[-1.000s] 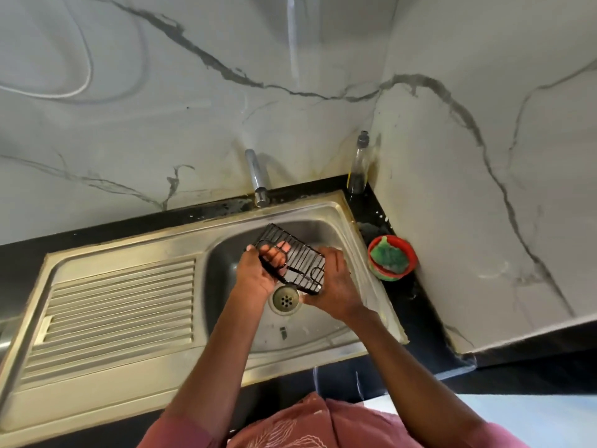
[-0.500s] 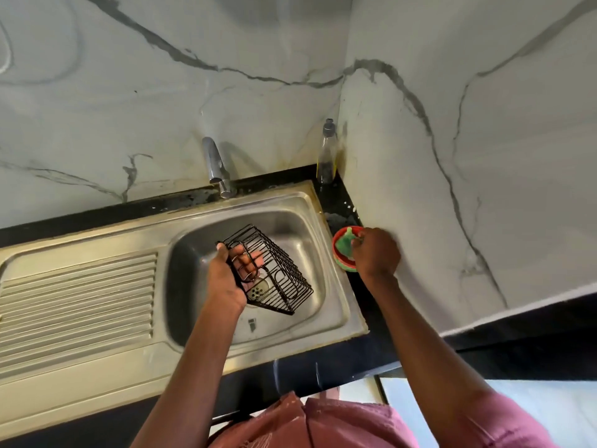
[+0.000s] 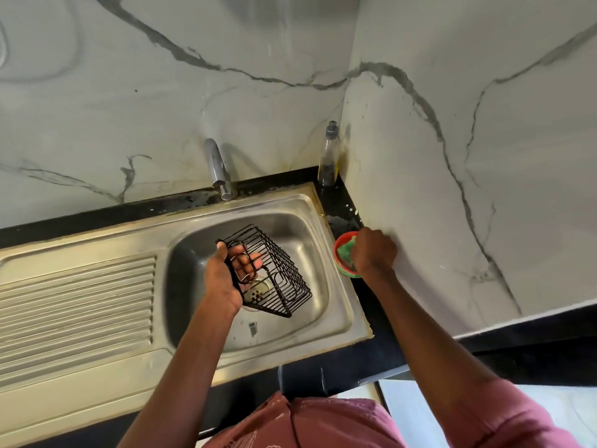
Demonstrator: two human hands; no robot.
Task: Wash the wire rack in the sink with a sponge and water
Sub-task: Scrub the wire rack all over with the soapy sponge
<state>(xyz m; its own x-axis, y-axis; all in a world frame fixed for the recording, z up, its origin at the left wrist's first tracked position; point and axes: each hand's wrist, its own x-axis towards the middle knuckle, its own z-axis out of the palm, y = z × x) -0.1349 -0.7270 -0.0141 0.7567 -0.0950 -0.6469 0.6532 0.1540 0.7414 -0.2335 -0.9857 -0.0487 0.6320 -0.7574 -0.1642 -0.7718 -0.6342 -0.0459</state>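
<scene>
Left hand (image 3: 223,279) grips the black wire rack (image 3: 271,273) at its near end, thumb on the outer edge, fingers (image 3: 247,260) threaded through the bars and curled round them. The rack hangs tilted over the basin of the steel sink (image 3: 339,305), its far corner pointing down to the right, the drain (image 3: 256,291) showing through the wires beneath it. Over to the right hand (image 3: 373,252): it's down at the small red bowl (image 3: 342,266) on the dark worktop (image 3: 381,318), just beside the sink's right rim, knuckles up, fingers curled into the bowl where the green sponge (image 3: 346,250) sits. Whether they actually pinch the sponge, I can't tell; the hand covers the contact. Behind the basin, the chrome tap (image 3: 218,168) rises against the marble wall, no water visible from it. A clear bottle (image 3: 329,156) with a grey cap stands in the corner. Ribbed draining board (image 3: 77,305) stretches away to the left.
</scene>
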